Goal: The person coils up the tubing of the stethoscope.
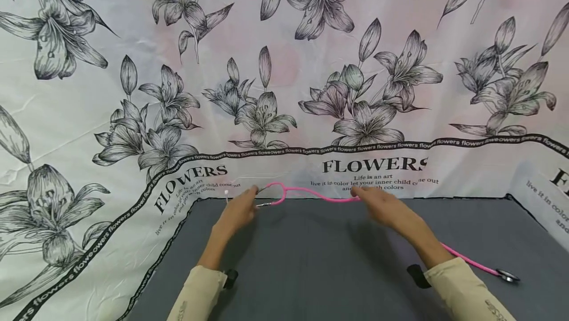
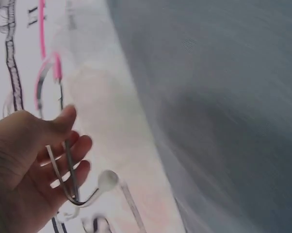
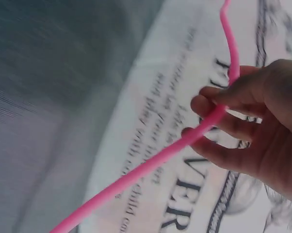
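Note:
A pink stethoscope [image 1: 342, 200] is held up between both hands above the grey table. My left hand [image 1: 238, 210] grips its metal ear tubes, thumb on one side and curled fingers on the other. One pale ear tip [image 2: 108, 180] sticks out below the fingers in the left wrist view. With thumb and fingertips, my right hand [image 1: 386, 205] pinches the pink tubing [image 3: 146, 167] partway along. Beyond that hand the tube runs down to the right, partly hidden behind the forearm. It ends in the dark metal chest piece [image 1: 508, 276], low on the right.
Dark grey cloth covers the table [image 1: 306, 261]. Behind it hangs a white sheet [image 1: 275, 123] printed with lilies and lettering, which also closes off the left and right sides. A dark band [image 1: 418, 276] sits at each wrist, by the beige sleeves [image 1: 197, 291].

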A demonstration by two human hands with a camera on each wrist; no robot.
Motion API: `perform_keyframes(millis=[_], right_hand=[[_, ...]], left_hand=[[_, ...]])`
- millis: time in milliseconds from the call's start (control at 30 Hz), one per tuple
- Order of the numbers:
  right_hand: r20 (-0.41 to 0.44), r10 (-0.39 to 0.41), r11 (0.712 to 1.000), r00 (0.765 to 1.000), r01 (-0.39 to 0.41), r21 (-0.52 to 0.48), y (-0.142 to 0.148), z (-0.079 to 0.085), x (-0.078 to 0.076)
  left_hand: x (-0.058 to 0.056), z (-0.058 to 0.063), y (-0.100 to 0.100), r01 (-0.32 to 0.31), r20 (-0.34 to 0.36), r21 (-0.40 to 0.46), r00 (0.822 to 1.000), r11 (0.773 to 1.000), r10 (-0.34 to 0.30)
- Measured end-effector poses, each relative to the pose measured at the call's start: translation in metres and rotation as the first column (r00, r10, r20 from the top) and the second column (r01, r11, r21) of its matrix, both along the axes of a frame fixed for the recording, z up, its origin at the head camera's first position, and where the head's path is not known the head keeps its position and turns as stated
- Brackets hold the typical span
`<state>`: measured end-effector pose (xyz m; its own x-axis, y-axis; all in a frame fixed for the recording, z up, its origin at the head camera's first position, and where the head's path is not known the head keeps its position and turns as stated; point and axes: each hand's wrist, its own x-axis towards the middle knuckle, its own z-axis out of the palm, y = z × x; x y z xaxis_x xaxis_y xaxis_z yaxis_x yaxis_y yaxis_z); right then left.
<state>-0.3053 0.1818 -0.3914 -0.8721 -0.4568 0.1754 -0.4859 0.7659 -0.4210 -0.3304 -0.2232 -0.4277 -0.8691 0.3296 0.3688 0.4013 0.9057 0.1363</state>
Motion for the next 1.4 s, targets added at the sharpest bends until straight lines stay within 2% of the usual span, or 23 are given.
perform_keyframes(millis=[33, 100, 200, 300, 400, 500, 600, 667, 767, 867, 1067, 1133, 1300, 1333, 1400], right_hand=[[-0.097, 0.026, 0.999, 0.995, -0.024, 0.021, 0.005, 0.004, -0.007], [-0.278, 0.050, 0.997, 0.959, -0.031, 0.071, 0.011, 0.013, -0.019], [-0.408, -0.007, 0.999, 0.913, 0.022, 0.031, 0.018, 0.027, -0.036], [-0.490, -0.084, 0.996, 0.867, 0.064, -0.058, 0.025, 0.037, -0.051], [-0.554, -0.167, 0.984, 0.815, 0.099, -0.151, 0.034, 0.034, -0.059], [-0.597, -0.256, 0.962, 0.760, 0.137, -0.237, 0.045, 0.022, -0.058], [-0.630, -0.322, 0.940, 0.707, 0.156, -0.304, 0.054, 0.009, -0.058], [-0.647, -0.340, 0.931, 0.682, 0.150, -0.332, 0.057, 0.003, -0.059], [-0.659, -0.317, 0.937, 0.682, 0.115, -0.331, 0.056, -0.001, -0.063], [-0.654, -0.280, 0.947, 0.703, 0.092, -0.307, 0.053, 0.000, -0.066], [-0.636, -0.223, 0.971, 0.739, 0.108, -0.214, 0.064, 0.006, -0.056], [-0.630, -0.186, 0.980, 0.754, 0.100, -0.169, 0.068, 0.010, -0.053], [-0.572, -0.028, 0.997, 0.819, -0.020, -0.077, 0.067, 0.023, -0.047], [-0.562, 0.004, 0.996, 0.827, -0.051, -0.069, 0.066, 0.025, -0.046], [-0.559, 0.057, 0.992, 0.827, -0.110, -0.061, 0.063, 0.029, -0.045]], left_hand=[[-0.008, 0.003, 0.009, 0.000, -0.046, 0.018, 0.999, 1.000, 0.001], [-0.023, 0.008, 0.026, 0.011, -0.130, 0.057, 0.992, 0.998, -0.003], [-0.041, 0.017, 0.048, 0.036, -0.240, 0.116, 0.971, 0.993, -0.008], [-0.056, 0.023, 0.065, 0.057, -0.334, 0.178, 0.942, 0.982, 0.006], [-0.065, 0.025, 0.081, 0.084, -0.383, 0.257, 0.924, 0.963, 0.021], [-0.068, 0.023, 0.096, 0.144, -0.452, 0.317, 0.892, 0.937, 0.015], [-0.067, 0.019, 0.103, 0.201, -0.531, 0.341, 0.847, 0.918, 0.012], [-0.064, 0.016, 0.104, 0.226, -0.574, 0.348, 0.819, 0.910, 0.016], [-0.060, 0.011, 0.101, 0.240, -0.610, 0.361, 0.792, 0.901, 0.033], [-0.057, 0.010, 0.097, 0.237, -0.615, 0.369, 0.787, 0.899, 0.045], [-0.055, 0.019, 0.102, 0.249, -0.561, 0.340, 0.828, 0.907, -0.017], [-0.053, 0.024, 0.106, 0.252, -0.551, 0.332, 0.834, 0.909, -0.030], [-0.049, 0.033, 0.111, 0.228, -0.538, 0.342, 0.843, 0.912, -0.009], [-0.048, 0.034, 0.113, 0.223, -0.534, 0.335, 0.845, 0.915, -0.010], [-0.048, 0.036, 0.118, 0.225, -0.524, 0.315, 0.851, 0.922, -0.029]])
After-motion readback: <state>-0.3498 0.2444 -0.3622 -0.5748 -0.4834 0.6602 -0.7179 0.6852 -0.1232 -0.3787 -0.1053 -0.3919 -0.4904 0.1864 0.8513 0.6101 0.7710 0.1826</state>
